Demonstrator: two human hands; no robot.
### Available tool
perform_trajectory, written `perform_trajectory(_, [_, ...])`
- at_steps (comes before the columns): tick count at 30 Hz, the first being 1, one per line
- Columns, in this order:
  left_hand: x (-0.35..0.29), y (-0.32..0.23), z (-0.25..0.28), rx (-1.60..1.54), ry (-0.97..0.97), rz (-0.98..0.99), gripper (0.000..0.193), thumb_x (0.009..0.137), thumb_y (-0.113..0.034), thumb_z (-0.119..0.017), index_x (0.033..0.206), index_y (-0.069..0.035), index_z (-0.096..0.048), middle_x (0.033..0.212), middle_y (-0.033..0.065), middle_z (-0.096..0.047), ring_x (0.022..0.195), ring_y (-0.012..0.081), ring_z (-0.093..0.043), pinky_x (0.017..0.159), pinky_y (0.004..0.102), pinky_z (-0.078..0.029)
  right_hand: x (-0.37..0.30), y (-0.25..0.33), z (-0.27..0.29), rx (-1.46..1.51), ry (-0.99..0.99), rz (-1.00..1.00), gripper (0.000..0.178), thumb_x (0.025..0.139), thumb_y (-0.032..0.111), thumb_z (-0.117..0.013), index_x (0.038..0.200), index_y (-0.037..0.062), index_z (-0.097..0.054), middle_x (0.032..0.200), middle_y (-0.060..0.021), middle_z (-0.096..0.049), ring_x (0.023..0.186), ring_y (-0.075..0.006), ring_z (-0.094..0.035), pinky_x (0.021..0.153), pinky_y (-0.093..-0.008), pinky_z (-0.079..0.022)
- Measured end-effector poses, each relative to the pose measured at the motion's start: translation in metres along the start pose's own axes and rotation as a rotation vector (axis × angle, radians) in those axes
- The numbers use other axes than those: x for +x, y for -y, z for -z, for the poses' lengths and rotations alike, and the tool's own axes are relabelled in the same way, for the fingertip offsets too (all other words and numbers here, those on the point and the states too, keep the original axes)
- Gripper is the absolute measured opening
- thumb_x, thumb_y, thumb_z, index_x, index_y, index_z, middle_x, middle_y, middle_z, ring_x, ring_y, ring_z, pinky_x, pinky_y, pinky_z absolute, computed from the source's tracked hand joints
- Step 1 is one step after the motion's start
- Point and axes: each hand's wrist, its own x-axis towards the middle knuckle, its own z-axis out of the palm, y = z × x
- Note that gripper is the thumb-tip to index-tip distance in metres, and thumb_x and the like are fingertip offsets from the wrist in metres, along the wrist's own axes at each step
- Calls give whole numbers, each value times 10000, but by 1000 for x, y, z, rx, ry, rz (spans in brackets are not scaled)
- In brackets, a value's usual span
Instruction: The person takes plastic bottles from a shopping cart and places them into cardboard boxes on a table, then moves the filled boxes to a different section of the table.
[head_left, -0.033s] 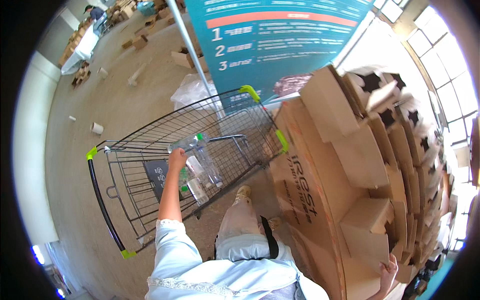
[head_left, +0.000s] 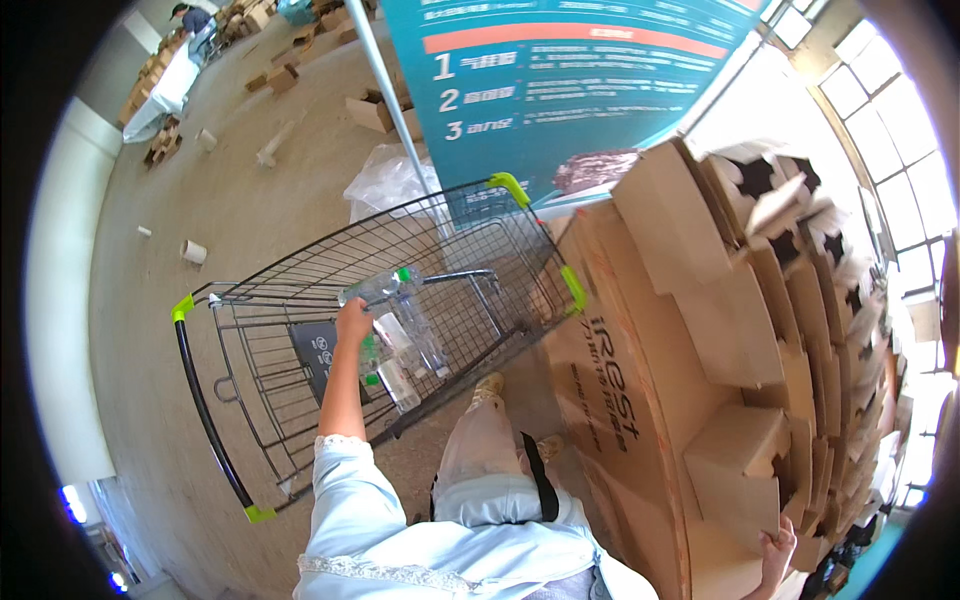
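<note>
My left hand reaches into a black wire shopping cart and is closed around the bottom end of a clear plastic bottle with a green cap. That bottle lies tilted on top of several other clear bottles, among them one with a white label nearer to me. A dark panel is fixed inside the cart beside my wrist. At the lower right, my right hand is beside a stack of folded cardboard pieces. Its fingers are loosely curled and apart, with nothing visible in them.
A large flat cardboard box lies right of the cart, under the cardboard stack. A teal printed banner on a metal pole stands behind the cart. Clear plastic wrap and cardboard tubes lie on the floor. A person is far left.
The cart, banner and cardboard have shifted slightly in the view. My left hand stays on the bottle, and my right hand has barely moved.
</note>
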Motion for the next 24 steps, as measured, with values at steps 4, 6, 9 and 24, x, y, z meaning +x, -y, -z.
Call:
perform_trajectory(4, [46, 23, -34, 114, -54, 53, 433, 718, -38, -681, 1137, -1, -576, 1184, 218, -598, 1091, 358, -589, 945, 416, -487, 6, -28, 15, -385, -107, -22, 335, 773, 108, -687, 1084, -14, -655, 1021, -154, -652, 945, -285, -614, 858, -367, -486])
perform_trajectory(6, [69, 19, -50, 209, -3, 35, 448, 702, -27, -694, 1133, -12, -571, 1199, 209, -584, 1115, 367, -572, 943, 419, -489, 11, 20, -6, -694, -138, -115, 376, 821, 136, -679, 1169, -1, -633, 972, -154, -683, 883, -285, -648, 824, -365, -514])
perform_trajectory(9, [91, 32, -93, 402, -82, -73, 361, 770, -46, -657, 1119, -44, -564, 1137, 163, -574, 1097, 345, -562, 909, 417, -485, 2, 20, 4, -849, -103, -108, 322, 848, 118, -634, 1150, 8, -639, 982, -129, -669, 908, -262, -626, 823, -355, -501])
perform_trajectory(24, [38, -20, -63, -45, -559, -126, 687, 526, -133, -868, 1131, -77, -548, 1023, 119, -635, 991, 323, -615, 976, 456, -430, -10, -32, 21, -742, -128, 95, 299, 757, 164, -682, 1002, -7, -677, 1134, -159, -624, 1074, -309, -569, 954, -396, -428])
